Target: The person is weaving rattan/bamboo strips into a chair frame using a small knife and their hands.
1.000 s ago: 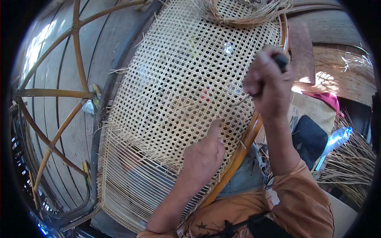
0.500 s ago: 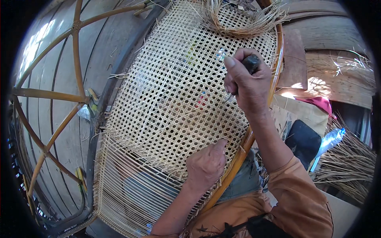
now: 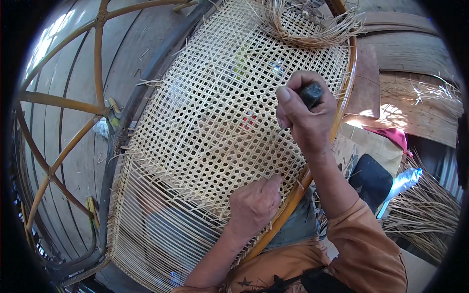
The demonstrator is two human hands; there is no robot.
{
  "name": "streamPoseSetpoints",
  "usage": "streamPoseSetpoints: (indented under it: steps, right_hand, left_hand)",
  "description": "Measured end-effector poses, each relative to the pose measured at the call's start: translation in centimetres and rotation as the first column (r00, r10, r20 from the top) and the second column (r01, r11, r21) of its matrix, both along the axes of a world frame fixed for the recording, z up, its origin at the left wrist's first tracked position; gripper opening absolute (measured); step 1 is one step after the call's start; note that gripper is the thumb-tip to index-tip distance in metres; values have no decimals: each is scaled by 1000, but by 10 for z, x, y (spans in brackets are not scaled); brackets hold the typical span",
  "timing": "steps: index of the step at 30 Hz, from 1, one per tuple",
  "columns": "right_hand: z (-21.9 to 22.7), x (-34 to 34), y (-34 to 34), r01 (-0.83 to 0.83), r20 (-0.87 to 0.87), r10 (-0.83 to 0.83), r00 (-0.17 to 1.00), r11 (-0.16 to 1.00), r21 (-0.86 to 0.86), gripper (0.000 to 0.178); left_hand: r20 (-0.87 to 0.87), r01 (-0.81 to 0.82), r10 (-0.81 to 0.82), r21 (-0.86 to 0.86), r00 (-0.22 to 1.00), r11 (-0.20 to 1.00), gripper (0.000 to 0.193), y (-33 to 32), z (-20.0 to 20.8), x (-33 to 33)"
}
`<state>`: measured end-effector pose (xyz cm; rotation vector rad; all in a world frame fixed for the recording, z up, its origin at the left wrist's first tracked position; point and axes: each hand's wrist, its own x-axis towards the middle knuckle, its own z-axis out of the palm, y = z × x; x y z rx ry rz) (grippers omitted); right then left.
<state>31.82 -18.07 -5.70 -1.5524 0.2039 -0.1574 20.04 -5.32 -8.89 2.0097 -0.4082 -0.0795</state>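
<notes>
And there lay the pale woven cane panel (image 3: 210, 122), under and ahead of both hands, its long axis slanting from near left to far right, with the left hand (image 3: 256, 202) curled over the near weave and the right hand (image 3: 308, 115) farther up, by the glossy rail (image 3: 293, 201), wrapped tight round a dark handle (image 3: 311, 94)! Whatever stuck out below that fist was hard to make out, its tip lost; nor could I tell whether the left fingers pinched anything, while a bundle of loose strands (image 3: 312, 40) hid part of the far end.
</notes>
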Motion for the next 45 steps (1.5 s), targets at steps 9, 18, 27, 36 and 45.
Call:
streamPoseSetpoints:
  steps: [9, 18, 27, 36, 45]
  right_hand:
    - [11, -20, 9, -34, -13, 36, 999, 986, 162, 17]
    - [6, -8, 13, -34, -22, 38, 999, 983, 178, 16]
    - [11, 0, 29, -29, -60, 38, 997, 990, 138, 16]
    - [-12, 0, 41, 23, -69, -19, 997, 998, 57, 17]
    - [0, -5, 21, -1, -98, 5, 995, 999, 45, 19]
  left_hand:
    - [19, 98, -98, 5, 995, 995, 9, 7, 9, -4]
    - [34, 93, -93, 0, 995, 996, 10, 11, 7, -12]
    - [1, 94, -94, -33, 996, 995, 9, 12, 10, -9]
    - [49, -96, 85, 318, 995, 943, 25, 34, -7, 62]
    - [0, -102, 108, 325, 994, 940, 20, 26, -9, 65]
